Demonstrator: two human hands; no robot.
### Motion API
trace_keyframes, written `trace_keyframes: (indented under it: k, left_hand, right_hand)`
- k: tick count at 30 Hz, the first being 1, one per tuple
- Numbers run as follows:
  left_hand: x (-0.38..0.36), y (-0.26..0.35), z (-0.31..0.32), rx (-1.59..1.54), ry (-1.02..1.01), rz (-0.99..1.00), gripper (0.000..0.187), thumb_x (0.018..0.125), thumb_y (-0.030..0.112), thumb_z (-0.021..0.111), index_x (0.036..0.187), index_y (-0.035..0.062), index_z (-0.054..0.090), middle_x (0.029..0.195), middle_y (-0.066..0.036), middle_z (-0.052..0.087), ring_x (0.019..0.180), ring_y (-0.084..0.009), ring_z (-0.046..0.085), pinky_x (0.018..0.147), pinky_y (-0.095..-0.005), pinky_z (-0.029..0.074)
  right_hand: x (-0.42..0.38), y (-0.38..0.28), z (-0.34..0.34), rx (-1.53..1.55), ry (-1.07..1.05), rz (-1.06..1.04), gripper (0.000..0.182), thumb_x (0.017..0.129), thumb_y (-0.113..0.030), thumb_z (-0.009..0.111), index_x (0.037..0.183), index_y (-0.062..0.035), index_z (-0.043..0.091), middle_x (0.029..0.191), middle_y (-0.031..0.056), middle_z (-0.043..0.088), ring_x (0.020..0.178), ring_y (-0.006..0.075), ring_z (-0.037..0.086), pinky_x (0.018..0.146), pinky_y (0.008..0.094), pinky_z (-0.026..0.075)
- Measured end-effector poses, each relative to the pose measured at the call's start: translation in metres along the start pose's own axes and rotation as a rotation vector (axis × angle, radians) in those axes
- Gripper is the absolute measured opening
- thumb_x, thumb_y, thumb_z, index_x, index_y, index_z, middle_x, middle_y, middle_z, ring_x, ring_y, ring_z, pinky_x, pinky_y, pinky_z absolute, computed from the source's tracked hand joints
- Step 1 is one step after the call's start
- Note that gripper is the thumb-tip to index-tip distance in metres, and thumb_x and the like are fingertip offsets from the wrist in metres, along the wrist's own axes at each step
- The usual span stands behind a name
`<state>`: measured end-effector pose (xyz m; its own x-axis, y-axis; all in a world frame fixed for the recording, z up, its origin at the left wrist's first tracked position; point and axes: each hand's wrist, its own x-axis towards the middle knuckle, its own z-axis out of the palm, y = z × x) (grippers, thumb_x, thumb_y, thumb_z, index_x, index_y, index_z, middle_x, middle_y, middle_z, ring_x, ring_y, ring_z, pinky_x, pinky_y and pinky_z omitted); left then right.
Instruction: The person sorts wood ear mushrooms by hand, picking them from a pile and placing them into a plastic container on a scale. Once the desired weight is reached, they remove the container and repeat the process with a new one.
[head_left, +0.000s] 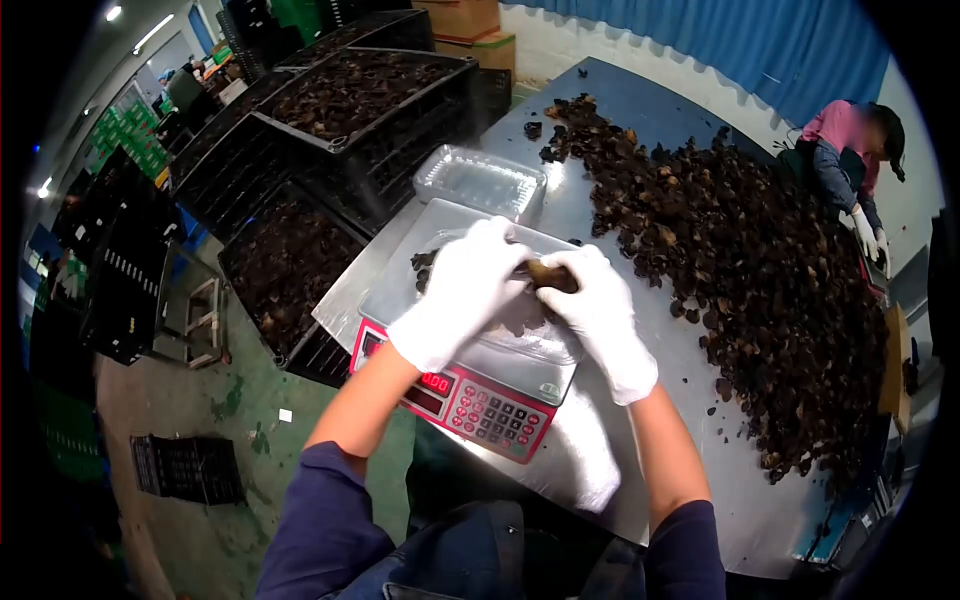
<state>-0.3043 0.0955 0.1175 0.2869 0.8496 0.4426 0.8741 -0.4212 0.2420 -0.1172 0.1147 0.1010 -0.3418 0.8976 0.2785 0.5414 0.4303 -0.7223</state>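
Observation:
My left hand (470,285) and my right hand (597,308), both in white gloves, meet over a clear plastic tray (545,342). Between their bent fingers is a dark brown wood ear mushroom (553,278), pinched from both sides. More dark mushroom pieces (424,268) show in the tray beside my left hand, and the hands hide part of its inside. Under the tray is a digital scale (490,415) with a red keypad panel and a lit red display, partly covered by my left wrist. Behind the scale sits a clear container stack (480,180).
A large heap of wood ear mushrooms (700,230) spreads over the metal table (690,490) to the right. Black crates (400,130) filled with mushrooms stand at the left. Another person (845,160) in white gloves works at the far right. A black crate (187,470) lies on the floor.

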Motion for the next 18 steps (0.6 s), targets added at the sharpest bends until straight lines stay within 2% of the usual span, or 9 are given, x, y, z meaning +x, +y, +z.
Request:
trace_keyframes:
  k: [1, 4, 7, 10, 12, 14, 15, 16, 18]
  left_hand:
    - [-0.002, -0.016, 0.003, -0.024, -0.003, 0.059, 0.026, 0.078, 0.022, 0.074, 0.101, 0.0106, 0.07, 0.1, -0.01, 0.058, 0.096, -0.03, 0.058, 0.082, -0.0396, 0.05]
    - [-0.004, -0.038, -0.003, -0.148, -0.241, 0.056, 0.044, 0.081, 0.027, 0.071, 0.12, 0.0063, 0.066, 0.111, -0.016, 0.061, 0.106, -0.0367, 0.056, 0.094, -0.0449, 0.045]
    - [-0.005, -0.035, -0.016, -0.17, -0.28, 0.001, 0.052, 0.083, 0.031, 0.071, 0.127, 0.004, 0.062, 0.127, -0.019, 0.059, 0.118, -0.0383, 0.053, 0.101, -0.0442, 0.042]
    - [-0.004, -0.034, -0.022, -0.174, -0.316, -0.062, 0.063, 0.081, 0.039, 0.073, 0.132, 0.0043, 0.059, 0.134, -0.02, 0.056, 0.125, -0.0389, 0.05, 0.107, -0.0446, 0.038]
    - [-0.005, -0.033, -0.023, -0.127, -0.333, -0.107, 0.073, 0.077, 0.048, 0.073, 0.135, 0.0058, 0.057, 0.139, -0.022, 0.052, 0.128, -0.0402, 0.047, 0.109, -0.045, 0.036]
    - [-0.008, -0.035, -0.021, -0.127, -0.316, -0.121, 0.07, 0.08, 0.047, 0.072, 0.135, 0.0065, 0.057, 0.139, -0.022, 0.051, 0.13, -0.0398, 0.045, 0.11, -0.0475, 0.033]
    - [-0.009, -0.038, -0.02, -0.125, -0.324, -0.112, 0.07, 0.08, 0.047, 0.072, 0.135, 0.0065, 0.057, 0.139, -0.022, 0.051, 0.13, -0.0398, 0.045, 0.11, -0.0475, 0.033]
    - [-0.011, -0.04, -0.018, -0.133, -0.285, -0.131, 0.071, 0.08, 0.048, 0.072, 0.136, 0.0065, 0.056, 0.141, -0.023, 0.049, 0.131, -0.0402, 0.044, 0.11, -0.0477, 0.033]
    - [-0.013, -0.037, -0.02, -0.132, -0.25, -0.149, 0.072, 0.08, 0.049, 0.072, 0.136, 0.0066, 0.055, 0.143, -0.024, 0.047, 0.133, -0.0406, 0.043, 0.11, -0.0479, 0.033]
  right_hand:
    - [0.004, 0.009, 0.015, -0.079, -0.015, -0.043, 0.036, 0.078, -0.018, 0.069, 0.111, -0.0058, 0.065, 0.107, 0.0117, 0.062, 0.099, 0.0294, 0.061, 0.085, 0.0365, 0.049]
    - [-0.009, 0.019, 0.038, -0.26, 0.051, -0.181, 0.051, 0.082, -0.022, 0.063, 0.13, -0.006, 0.055, 0.12, 0.0141, 0.061, 0.119, 0.0347, 0.053, 0.101, 0.0442, 0.041]
    - [-0.027, 0.007, 0.028, -0.315, 0.107, -0.154, 0.056, 0.081, -0.017, 0.06, 0.136, -0.0048, 0.051, 0.135, 0.0182, 0.055, 0.134, 0.036, 0.043, 0.11, 0.0457, 0.032]
    - [-0.048, 0.031, -0.008, -0.135, 0.171, 0.014, 0.053, 0.085, -0.014, 0.058, 0.137, -0.0066, 0.051, 0.143, 0.0175, 0.048, 0.14, 0.0329, 0.036, 0.114, 0.0502, 0.025]
    - [-0.073, 0.084, -0.005, -0.448, 0.324, 0.163, 0.05, 0.091, -0.015, 0.051, 0.14, -0.0051, 0.048, 0.147, 0.018, 0.044, 0.142, 0.0314, 0.034, 0.114, 0.0509, 0.027]
    - [-0.085, 0.122, 0.02, -0.729, 0.148, 0.358, 0.056, 0.093, -0.022, 0.053, 0.146, -0.0061, 0.04, 0.152, 0.0176, 0.037, 0.145, 0.0302, 0.03, 0.116, 0.0528, 0.023]
    - [-0.086, 0.132, 0.034, -0.694, 0.153, 0.322, 0.061, 0.087, -0.02, 0.062, 0.144, -0.0079, 0.041, 0.151, 0.0193, 0.037, 0.144, 0.0356, 0.028, 0.115, 0.0554, 0.02]
    - [-0.081, 0.136, 0.042, -0.723, 0.145, 0.264, 0.064, 0.086, -0.026, 0.065, 0.144, -0.0105, 0.041, 0.149, 0.0208, 0.038, 0.143, 0.0372, 0.03, 0.113, 0.0555, 0.023]
    - [-0.069, 0.139, 0.052, -0.63, 0.189, 0.262, 0.058, 0.084, -0.026, 0.068, 0.137, -0.0121, 0.05, 0.14, 0.0177, 0.049, 0.136, 0.0371, 0.039, 0.108, 0.0564, 0.029]
